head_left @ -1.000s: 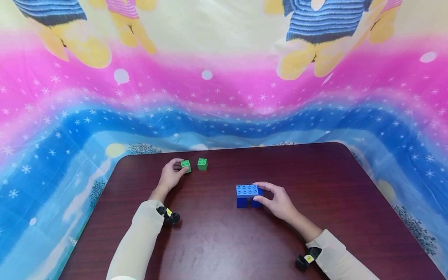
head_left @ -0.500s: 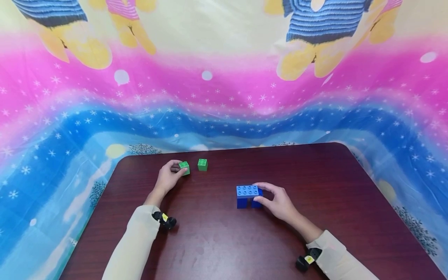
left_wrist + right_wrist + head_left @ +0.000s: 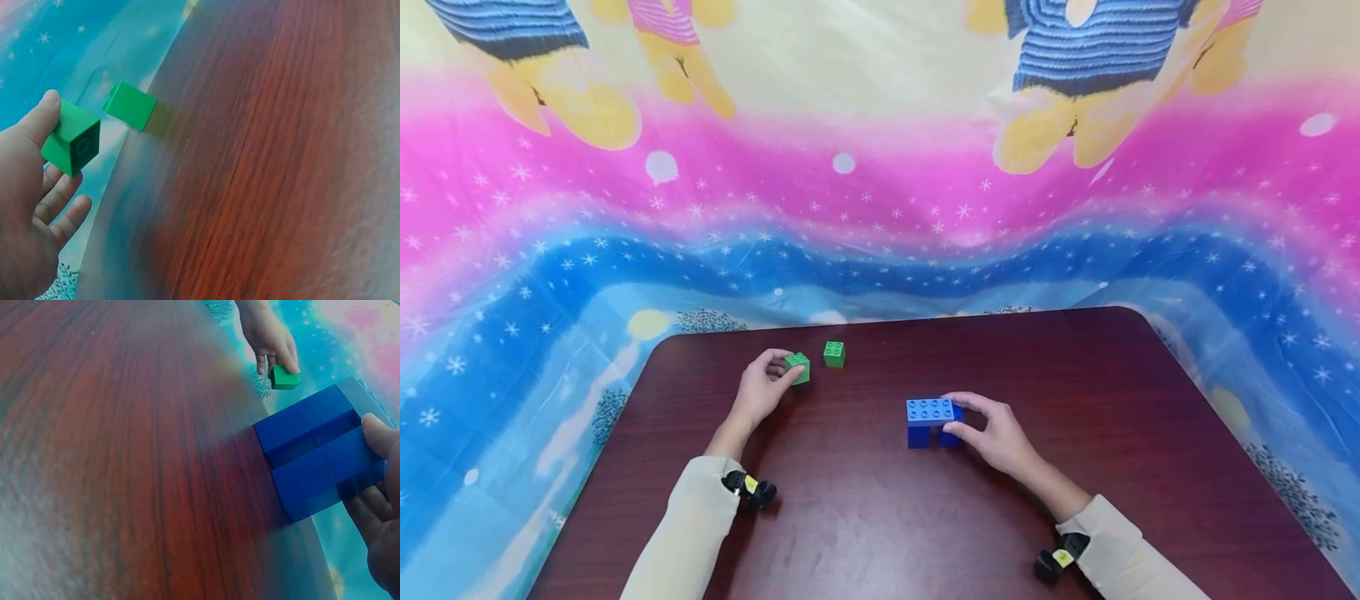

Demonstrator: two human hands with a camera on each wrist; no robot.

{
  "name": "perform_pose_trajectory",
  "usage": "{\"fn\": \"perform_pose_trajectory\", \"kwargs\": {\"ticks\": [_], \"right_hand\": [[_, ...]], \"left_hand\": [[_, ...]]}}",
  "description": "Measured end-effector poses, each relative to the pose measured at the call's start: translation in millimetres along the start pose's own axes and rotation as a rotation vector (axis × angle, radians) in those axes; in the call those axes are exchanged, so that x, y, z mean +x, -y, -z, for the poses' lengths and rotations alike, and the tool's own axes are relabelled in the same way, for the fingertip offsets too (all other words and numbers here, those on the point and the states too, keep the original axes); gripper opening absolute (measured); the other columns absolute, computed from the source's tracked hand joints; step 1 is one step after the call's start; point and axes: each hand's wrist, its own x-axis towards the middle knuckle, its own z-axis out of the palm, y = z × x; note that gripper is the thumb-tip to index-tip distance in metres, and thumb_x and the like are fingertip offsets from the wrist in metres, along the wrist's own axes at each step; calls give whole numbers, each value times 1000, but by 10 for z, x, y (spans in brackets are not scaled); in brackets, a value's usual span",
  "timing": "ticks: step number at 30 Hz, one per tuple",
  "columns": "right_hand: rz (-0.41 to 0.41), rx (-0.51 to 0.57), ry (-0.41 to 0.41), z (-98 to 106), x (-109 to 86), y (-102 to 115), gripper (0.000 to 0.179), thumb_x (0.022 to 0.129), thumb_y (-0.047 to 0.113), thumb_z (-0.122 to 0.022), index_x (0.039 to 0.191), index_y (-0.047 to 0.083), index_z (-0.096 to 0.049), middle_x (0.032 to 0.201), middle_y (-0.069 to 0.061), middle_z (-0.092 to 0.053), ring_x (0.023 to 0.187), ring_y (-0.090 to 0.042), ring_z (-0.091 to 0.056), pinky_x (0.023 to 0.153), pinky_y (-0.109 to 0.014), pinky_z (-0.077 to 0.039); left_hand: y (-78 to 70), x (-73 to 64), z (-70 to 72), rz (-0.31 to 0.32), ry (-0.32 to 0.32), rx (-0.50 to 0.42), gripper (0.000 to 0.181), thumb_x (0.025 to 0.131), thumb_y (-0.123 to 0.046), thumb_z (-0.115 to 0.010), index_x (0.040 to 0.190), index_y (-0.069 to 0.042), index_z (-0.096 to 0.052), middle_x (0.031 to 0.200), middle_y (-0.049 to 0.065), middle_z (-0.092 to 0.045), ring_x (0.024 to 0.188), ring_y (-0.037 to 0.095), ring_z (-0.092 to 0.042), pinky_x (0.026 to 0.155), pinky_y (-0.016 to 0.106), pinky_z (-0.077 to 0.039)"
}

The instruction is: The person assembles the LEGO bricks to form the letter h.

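My left hand (image 3: 760, 392) pinches a green toy brick (image 3: 799, 368) between thumb and fingers near the back left of the table. In the left wrist view the underside of this green brick (image 3: 85, 147) shows, so it is tilted and off the tabletop. A second green brick (image 3: 834, 354) stands on the table just to its right. My right hand (image 3: 1000, 433) grips the right side of a blue brick structure (image 3: 918, 436) standing on the table. A lighter blue studded brick (image 3: 929, 410) bridges its dark blue columns (image 3: 306, 490), which have a gap between them.
Everything stands on a dark reddish-brown table (image 3: 865, 517) with rounded back corners. A printed cloth (image 3: 880, 200) hangs behind it and along both sides. Each wrist bears a small black camera, one on the left (image 3: 751, 490) and one on the right (image 3: 1062, 557).
My left hand, with the green brick, has drawn slightly toward the front of the table, and the brick has tilted. The right hand and the blue structure have stayed in place.
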Motion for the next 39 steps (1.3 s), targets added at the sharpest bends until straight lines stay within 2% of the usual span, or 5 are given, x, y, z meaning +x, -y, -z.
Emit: {"fn": "perform_pose_trajectory", "kwargs": {"ticks": [5,10,18,32,39], "right_hand": [[-1,2,-1,-4,-8,3,42,89,17,-79,130,14,-68,123,-6,-71,110,-21,-68,96,-50,-54],[2,9,5,-2,-12,1,41,90,19,-79,130,13,-68,123,-7,-71,109,-21,-68,95,-50,-54],[1,-3,-6,-6,-5,-12,42,88,16,-81,129,14,-68,122,-5,-72,109,-21,-68,94,-51,-55],[-19,18,6,5,-5,17,42,90,19,-79,130,15,-68,124,-5,-71,111,-20,-67,97,-49,-53],[-17,16,5,3,-9,14,41,90,19,-79,130,15,-68,123,-5,-71,111,-20,-67,96,-49,-54]], "left_hand": [[-62,-40,-32,-30,7,-21,38,93,-28,-77,122,-6,-64,107,13,-65,97,27,-63,85,41,-53],[-124,-78,-41,-62,22,-4,38,93,-27,-77,121,-6,-64,105,11,-65,94,24,-63,82,37,-54],[-329,-132,-67,-131,55,-17,36,91,-21,-79,121,-8,-65,102,10,-65,89,23,-63,78,34,-55],[-597,-164,-221,-238,124,12,40,88,-18,-82,122,-5,-64,96,12,-67,85,21,-64,79,41,-57],[-735,-202,-305,-309,141,0,37,87,-16,-83,118,-7,-65,94,8,-69,82,17,-64,74,34,-56]]}}
